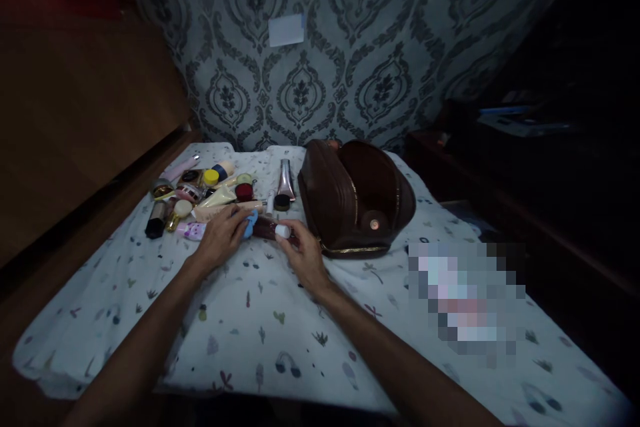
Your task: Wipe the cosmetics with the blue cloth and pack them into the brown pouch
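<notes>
Low over the patterned sheet, a dark brown see-through bottle with a white cap lies crosswise between my hands. My right hand is closed, thumb and fingers pinching the capped end. The fingers of my left hand are closed on a small light-blue piece at the bottle's other end; whether it is joined to the bottle I cannot tell. Just right of my right hand stands a brown cosmetic bag, unzipped, its dark inside showing. Beyond the bottle are a silvery-pink tube and a black-lidded jar.
Several cosmetics cluster at the left, among them a yellow-lidded jar, a cream tube, a red jar and a dark bottle. A blurred-out patch covers something at the right. A wooden panel borders the left side.
</notes>
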Demonstrator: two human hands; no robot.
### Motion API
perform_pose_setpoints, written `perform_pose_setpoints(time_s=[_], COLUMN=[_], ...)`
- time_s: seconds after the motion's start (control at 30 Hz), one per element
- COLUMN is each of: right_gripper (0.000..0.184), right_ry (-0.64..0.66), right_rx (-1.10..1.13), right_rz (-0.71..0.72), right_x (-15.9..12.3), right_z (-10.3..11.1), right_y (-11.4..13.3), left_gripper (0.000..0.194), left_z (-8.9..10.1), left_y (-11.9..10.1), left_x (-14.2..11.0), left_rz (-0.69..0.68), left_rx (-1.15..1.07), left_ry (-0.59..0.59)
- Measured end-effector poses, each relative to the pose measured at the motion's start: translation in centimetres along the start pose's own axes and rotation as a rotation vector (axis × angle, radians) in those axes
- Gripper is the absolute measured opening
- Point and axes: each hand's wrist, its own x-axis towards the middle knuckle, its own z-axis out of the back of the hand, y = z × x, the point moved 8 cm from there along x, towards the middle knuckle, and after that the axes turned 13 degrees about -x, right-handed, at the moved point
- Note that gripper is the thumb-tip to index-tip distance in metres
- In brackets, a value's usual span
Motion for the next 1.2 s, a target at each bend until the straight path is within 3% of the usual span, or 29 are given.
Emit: perform_pose_setpoints(time_s=[0.3, 0.4, 0.53, 0.63, 0.7, 1.0, 1.2], right_gripper=[0.024, 0.019, 0.021, 0.022, 0.023, 0.019, 0.016], right_ry=[-0.034, -0.042, -0.058, -0.049, -0.049, -0.034, -0.058], right_rx=[-0.001, -0.006, -0.064, -0.109, -0.087, 0.041, 0.052], right_rz=[-0.077, -0.049, 0.052, 0.088, 0.084, -0.043, -0.061], right_x=[0.0, 0.1, 0.1, -0.1, -0.1, 0.2, 0.4], right_z=[0.1, 0.3, 0.6, 0.6, 0.7, 0.1, 0.4], right_y=[-1.1, -0.9, 0.3, 0.7, 0.6, -0.9, -1.0], left_gripper=[0.033, 0.033, 0.031, 0.03, 0.03, 0.034, 0.032], left_z=[0.3, 0.9, 1.4, 0.5, 0.0, 0.5, 0.4], left_y=[0.8, 0.6, -2.9, -5.8, -6.1, 1.2, 2.0], left_x=[0.1, 0.1, 0.5, 1.0, 1.2, -0.4, -0.8], left_rz=[0.068, 0.104, -0.015, -0.134, -0.14, 0.109, 0.116], left_rx=[-0.04, -0.005, -0.089, -0.044, 0.019, 0.047, 0.015], left_ry=[0.084, 0.024, -0.074, 0.02, 0.086, 0.12, 0.131])
